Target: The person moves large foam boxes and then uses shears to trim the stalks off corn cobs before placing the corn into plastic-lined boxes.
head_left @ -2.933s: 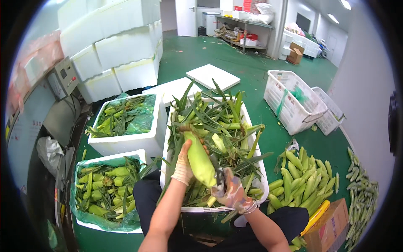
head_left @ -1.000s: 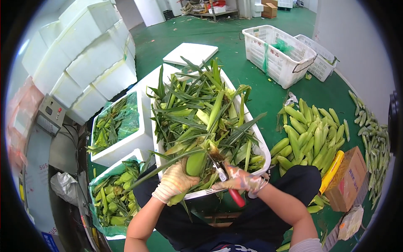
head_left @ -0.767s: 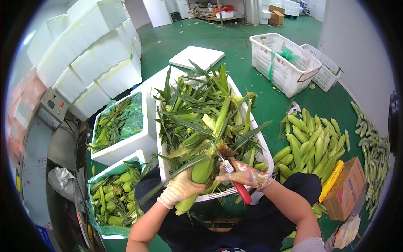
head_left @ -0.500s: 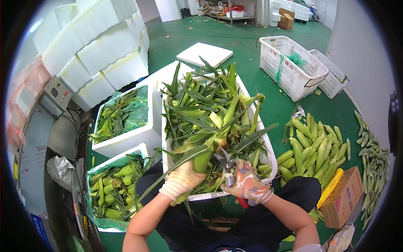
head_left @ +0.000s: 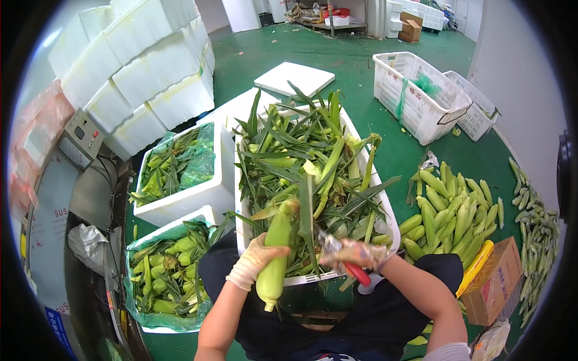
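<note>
Pale-green corn ear (head_left: 274, 274) over 7 o'clock edge of white crate (head_left: 242, 236) | left hand (head_left: 259, 261) clamped round ear's middle | right hand (head_left: 356, 256) at ear's 3 o'clock, gripping red-handled clippers (head_left: 357, 274) | probably solid, moderately heavy, stiff, slick outside | best held mid-length

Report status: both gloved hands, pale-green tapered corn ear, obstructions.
Left gloved hand: gripping pale-green tapered corn ear. Right gloved hand: holding red-handled metal shears. Long flat green leaf between ear and shears, contact unclear.
</note>
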Action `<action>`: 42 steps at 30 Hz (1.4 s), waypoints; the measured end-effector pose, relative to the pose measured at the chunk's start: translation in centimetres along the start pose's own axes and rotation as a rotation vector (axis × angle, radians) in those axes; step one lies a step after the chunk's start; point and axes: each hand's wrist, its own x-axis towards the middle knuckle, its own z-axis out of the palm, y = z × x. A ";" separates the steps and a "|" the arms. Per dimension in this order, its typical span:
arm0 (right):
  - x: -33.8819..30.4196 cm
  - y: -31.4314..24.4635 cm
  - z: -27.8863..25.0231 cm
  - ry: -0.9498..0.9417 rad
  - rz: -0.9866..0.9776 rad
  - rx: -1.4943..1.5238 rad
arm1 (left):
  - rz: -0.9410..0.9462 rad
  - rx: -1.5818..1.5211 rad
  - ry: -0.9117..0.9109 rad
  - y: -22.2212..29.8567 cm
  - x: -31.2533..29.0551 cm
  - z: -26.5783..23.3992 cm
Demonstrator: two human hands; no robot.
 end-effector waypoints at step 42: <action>-16.1 4.3 -2.9 1.245 -0.519 0.028 | 0.192 -0.476 -0.862 5.3 3.1 20.8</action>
